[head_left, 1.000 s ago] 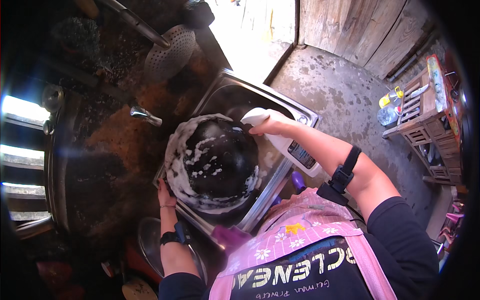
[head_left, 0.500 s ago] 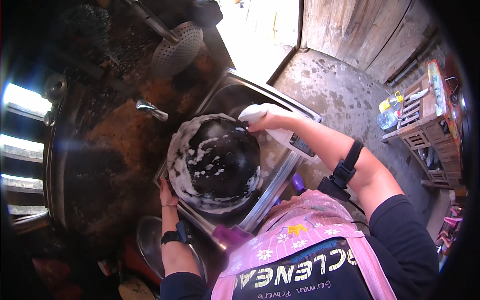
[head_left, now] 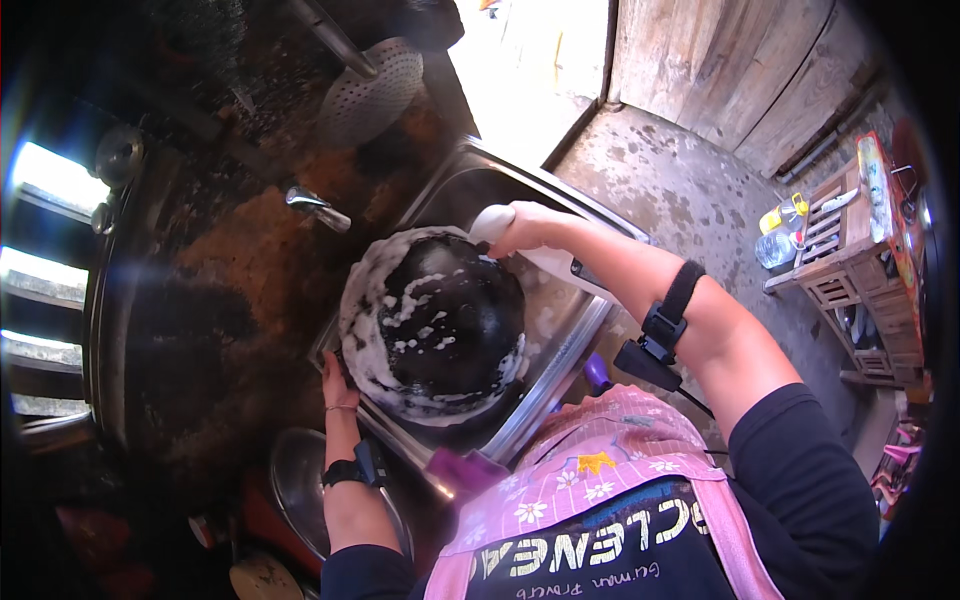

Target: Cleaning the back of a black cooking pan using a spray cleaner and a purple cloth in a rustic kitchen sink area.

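A large dark wok [head_left: 455, 320] sits in the metal sink [head_left: 560, 355], with white foam [head_left: 365, 345] ringed round its edge and streaked over the dark surface. My right hand [head_left: 520, 232] is closed round the neck of a white spray bottle [head_left: 565, 265], whose head points over the wok's far right edge. At the wok's left edge, by the sink rim, my left hand [head_left: 338, 385] is closed on the wok's side; some of its fingertips are hidden.
A tap [head_left: 318, 210] juts out left of the sink. A perforated skimmer [head_left: 372, 90] hangs beyond it. A round metal lid [head_left: 300, 480] stands below my left forearm. On the right, plastic bottles [head_left: 778, 240] stand by a wooden cabinet [head_left: 850, 285].
My right hand and the spray bottle have shifted slightly left and tilted, closer over the wok. My left hand keeps its place at the wok's edge.
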Action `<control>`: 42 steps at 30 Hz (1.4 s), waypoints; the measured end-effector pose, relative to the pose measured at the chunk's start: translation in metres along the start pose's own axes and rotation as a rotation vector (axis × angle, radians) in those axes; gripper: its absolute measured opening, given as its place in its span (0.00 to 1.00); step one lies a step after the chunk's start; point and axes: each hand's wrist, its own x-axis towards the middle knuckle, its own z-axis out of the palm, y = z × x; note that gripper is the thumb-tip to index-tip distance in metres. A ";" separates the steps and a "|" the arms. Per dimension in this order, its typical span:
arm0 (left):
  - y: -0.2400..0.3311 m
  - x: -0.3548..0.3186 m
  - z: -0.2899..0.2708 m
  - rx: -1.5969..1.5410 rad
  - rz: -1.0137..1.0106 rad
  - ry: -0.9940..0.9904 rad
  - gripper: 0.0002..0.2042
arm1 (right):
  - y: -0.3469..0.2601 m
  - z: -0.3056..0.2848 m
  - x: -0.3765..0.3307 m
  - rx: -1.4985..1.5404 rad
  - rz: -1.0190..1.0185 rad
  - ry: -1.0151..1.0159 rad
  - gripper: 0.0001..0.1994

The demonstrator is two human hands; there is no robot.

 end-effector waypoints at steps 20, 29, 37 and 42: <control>-0.009 0.008 -0.013 -0.047 0.067 -0.019 0.21 | -0.024 0.025 0.010 -0.165 0.081 -0.040 0.18; -0.010 0.011 -0.011 -0.104 0.025 0.023 0.16 | -0.032 0.028 0.007 -0.160 0.034 0.074 0.17; -0.008 0.010 -0.007 -0.083 -0.005 0.037 0.17 | -0.024 0.026 0.003 -0.141 -0.014 0.057 0.15; -0.011 0.012 -0.016 -0.083 0.009 0.041 0.17 | -0.042 0.022 0.000 -0.236 0.250 0.039 0.16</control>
